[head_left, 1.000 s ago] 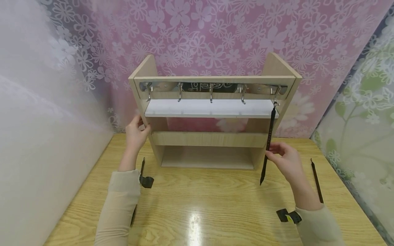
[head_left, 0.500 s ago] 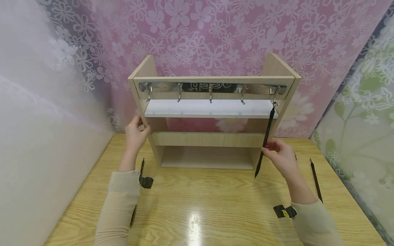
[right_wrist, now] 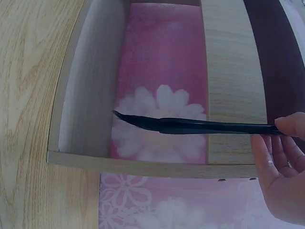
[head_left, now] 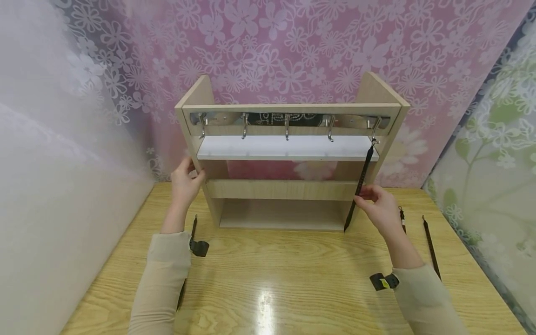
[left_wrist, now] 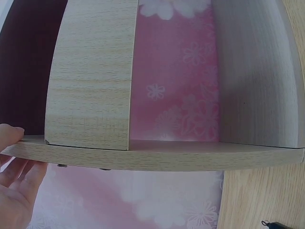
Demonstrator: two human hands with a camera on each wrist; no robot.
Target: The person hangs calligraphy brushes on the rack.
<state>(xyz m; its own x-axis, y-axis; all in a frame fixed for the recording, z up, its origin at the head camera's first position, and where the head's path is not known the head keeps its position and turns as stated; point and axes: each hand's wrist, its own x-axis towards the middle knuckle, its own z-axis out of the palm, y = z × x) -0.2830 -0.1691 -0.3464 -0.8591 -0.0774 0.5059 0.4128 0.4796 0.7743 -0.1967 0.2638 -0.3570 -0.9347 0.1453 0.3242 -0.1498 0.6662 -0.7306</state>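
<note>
Item: brush (head_left: 363, 174), dark and slender. Its lower end is nearer the middle of the frame and a little higher than a second ago; its upper end is at the same place, by its loop at the rightmost hook (head_left: 375, 128). I judge that the hook already carries the top, and that this shift swings the lower end inward rather than lifting the brush off.

Item: right grip (head_left: 381, 211), right of centre. Thumb and fingers together, pinching the shaft; it sits slightly further left and higher than in the earlier frames. The right wrist view shows the tapered tip pointing left, clear of my fingers.

Item: left grip (head_left: 185, 181), left of centre. Clamped on the side panel of the wooden rack (head_left: 284, 190), thumb to the front; unchanged.

Item: the other four hooks (head_left: 287, 128), across the upper middle; nothing hangs on them.

Item: white-banded piece (head_left: 403, 219), lower right, on the surface (head_left: 268, 260). Hidden at first behind my right grip, now partly exposed.

Item: long dark piece (head_left: 431, 249), far lower right; stays put.

Item: dark piece (head_left: 194, 227), lower left, partly covered by my left wrist; unmoved.

Not determinable: whether the brush tip touches the rack.
</note>
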